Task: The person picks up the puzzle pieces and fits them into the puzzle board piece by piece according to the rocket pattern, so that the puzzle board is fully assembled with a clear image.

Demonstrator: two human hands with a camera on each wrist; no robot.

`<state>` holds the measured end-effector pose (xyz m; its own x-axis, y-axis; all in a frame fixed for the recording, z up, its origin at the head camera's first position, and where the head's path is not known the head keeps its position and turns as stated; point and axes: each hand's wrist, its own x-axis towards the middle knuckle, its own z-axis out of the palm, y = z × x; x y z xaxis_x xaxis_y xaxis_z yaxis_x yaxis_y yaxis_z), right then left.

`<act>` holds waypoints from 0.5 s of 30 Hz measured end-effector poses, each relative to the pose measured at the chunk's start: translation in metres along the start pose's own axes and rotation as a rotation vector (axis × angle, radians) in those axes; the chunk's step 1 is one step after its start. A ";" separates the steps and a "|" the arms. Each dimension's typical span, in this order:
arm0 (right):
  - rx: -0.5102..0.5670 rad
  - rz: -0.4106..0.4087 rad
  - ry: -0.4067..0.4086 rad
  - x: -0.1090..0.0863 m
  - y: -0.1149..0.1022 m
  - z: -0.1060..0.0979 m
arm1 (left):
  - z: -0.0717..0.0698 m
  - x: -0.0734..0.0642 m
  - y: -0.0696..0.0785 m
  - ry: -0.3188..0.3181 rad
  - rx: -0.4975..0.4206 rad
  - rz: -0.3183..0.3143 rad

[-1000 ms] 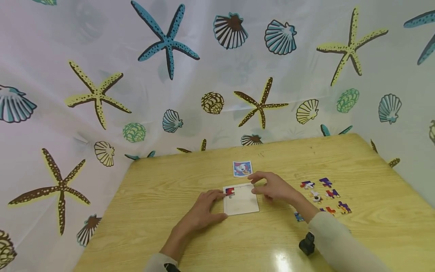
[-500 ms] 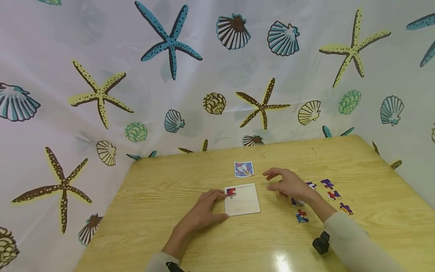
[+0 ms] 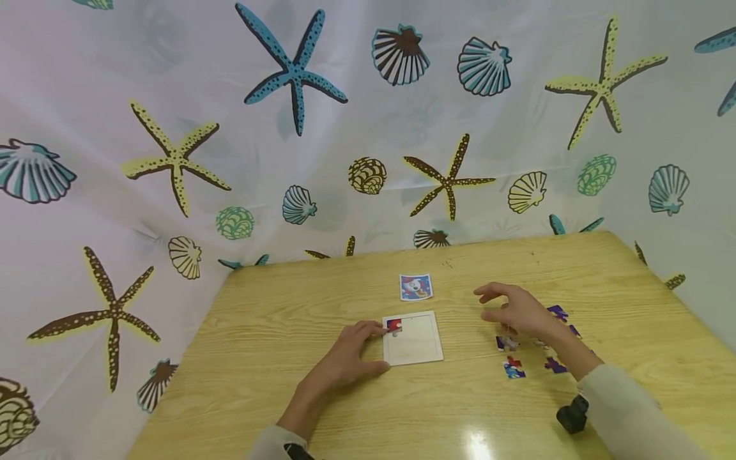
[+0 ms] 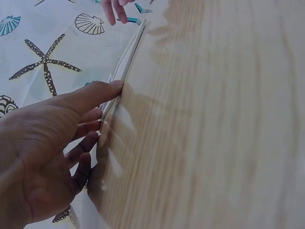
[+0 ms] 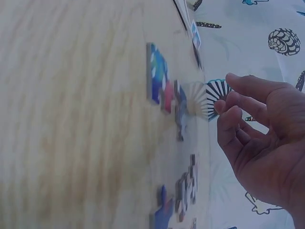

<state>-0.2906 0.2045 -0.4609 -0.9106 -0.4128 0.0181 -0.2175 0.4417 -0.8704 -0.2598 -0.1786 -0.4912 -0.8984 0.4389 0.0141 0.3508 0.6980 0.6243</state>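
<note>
A pale square puzzle tray (image 3: pixel 412 345) lies on the table, with one red and purple puzzle piece (image 3: pixel 394 325) in its far left corner. My left hand (image 3: pixel 344 358) holds the tray at its left side, thumb at the near left corner and fingertips on the edge farther back. In the left wrist view the thumb (image 4: pixel 97 92) lies against the tray's edge. My right hand (image 3: pixel 520 311) hovers over the loose puzzle pieces (image 3: pixel 514 368), fingers loosely curved and holding nothing. Its forearm hides some of the pieces.
Behind the tray lies a small picture card (image 3: pixel 415 287) with a white cartoon figure. The wooden table (image 3: pixel 287 300) meets a hanging curtain (image 3: pixel 339 128) printed with starfish and shells at its back and sides.
My right hand has moved right, from beside the tray to above the loose pieces. The left hand stays at the tray. The view has shifted slightly.
</note>
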 end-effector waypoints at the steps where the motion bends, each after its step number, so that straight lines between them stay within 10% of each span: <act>1: 0.010 0.002 -0.006 -0.002 0.002 -0.002 | 0.000 0.000 0.001 0.001 0.000 -0.004; 15: 0.007 0.054 0.045 -0.025 0.016 -0.023 | -0.001 -0.001 0.006 0.006 0.007 -0.008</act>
<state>-0.2799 0.2404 -0.4636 -0.9360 -0.3519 -0.0067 -0.1654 0.4565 -0.8742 -0.2574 -0.1754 -0.4868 -0.9027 0.4300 0.0142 0.3458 0.7056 0.6185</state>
